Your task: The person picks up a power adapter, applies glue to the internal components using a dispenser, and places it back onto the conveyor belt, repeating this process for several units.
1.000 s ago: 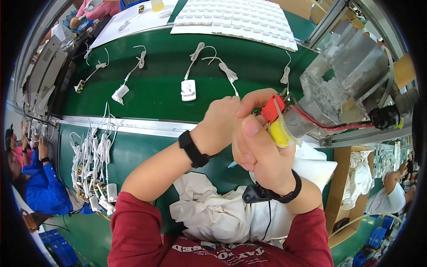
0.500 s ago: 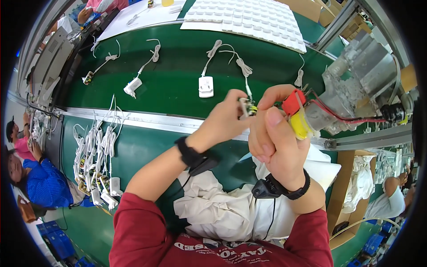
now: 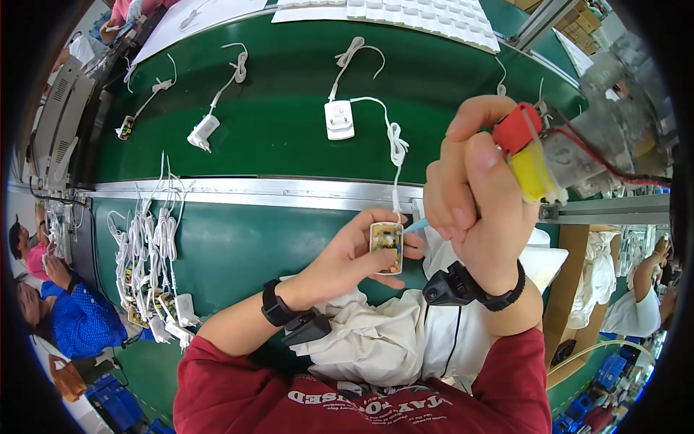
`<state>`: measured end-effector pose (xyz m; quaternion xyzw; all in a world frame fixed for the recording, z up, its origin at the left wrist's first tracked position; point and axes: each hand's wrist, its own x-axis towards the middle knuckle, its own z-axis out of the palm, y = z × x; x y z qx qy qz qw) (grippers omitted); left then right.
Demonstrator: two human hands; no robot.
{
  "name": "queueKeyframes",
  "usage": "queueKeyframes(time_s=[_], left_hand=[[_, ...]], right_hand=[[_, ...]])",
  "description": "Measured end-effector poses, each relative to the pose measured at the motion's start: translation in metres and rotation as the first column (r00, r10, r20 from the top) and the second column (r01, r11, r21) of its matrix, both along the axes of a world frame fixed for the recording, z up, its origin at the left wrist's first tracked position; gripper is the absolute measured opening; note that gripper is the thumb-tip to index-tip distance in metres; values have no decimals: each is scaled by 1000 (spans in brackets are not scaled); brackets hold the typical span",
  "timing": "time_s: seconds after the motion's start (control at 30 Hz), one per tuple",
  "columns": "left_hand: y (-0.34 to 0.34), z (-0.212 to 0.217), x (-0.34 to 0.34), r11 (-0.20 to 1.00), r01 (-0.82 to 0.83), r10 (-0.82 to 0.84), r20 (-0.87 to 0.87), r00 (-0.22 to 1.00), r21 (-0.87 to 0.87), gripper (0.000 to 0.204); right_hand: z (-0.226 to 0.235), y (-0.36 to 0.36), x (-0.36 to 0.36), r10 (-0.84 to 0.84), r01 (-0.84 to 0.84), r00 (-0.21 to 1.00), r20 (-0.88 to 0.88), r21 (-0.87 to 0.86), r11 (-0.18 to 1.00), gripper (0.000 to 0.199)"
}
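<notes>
My left hand holds a power adapter in an open white housing. Its circuit board faces up, with my thumb on it. A white cable runs from its top edge onto the green surface beyond. Raised on the right, my right hand is closed around a glue gun with a crusted grey body. The gun has a red switch piece and a yellow band near my fingers. A pale blue tip, seemingly the gun's nozzle, points at the adapter's upper right corner. My fingers hide its middle.
Adapters with cables lie along the green belt, one being a closed white plug. A bundle of several cabled adapters lies left. White trays stand at the back; a cardboard box is at right. Other people sit at both sides.
My left hand has come down toward me and turned the adapter so its board faces up. My right hand, with the glue gun, has moved up and right.
</notes>
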<state>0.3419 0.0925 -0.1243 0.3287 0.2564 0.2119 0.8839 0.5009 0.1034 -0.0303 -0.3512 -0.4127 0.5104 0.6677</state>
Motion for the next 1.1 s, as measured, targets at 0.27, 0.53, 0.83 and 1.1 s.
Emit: queueKeyframes(time_s=[0.27,0.53,0.83,1.1], left_hand=[[0,-4,-2,990,57,-65,60,996,125,43],[-4,-5,-5,992,56,-66,83,994,114,44],[-2,-7,-8,997,19,-22,38,999,81,41],[3,-7,-16,996,-89,91,90,992,-19,38]], right_hand=[[-8,4,0,2,-20,968,250,68,997,19],[-10,1,-3,51,-62,980,193,50,997,19],[4,-3,-7,56,-58,975,214,4,998,22],[-4,-13,-14,177,-187,962,206,31,982,27]])
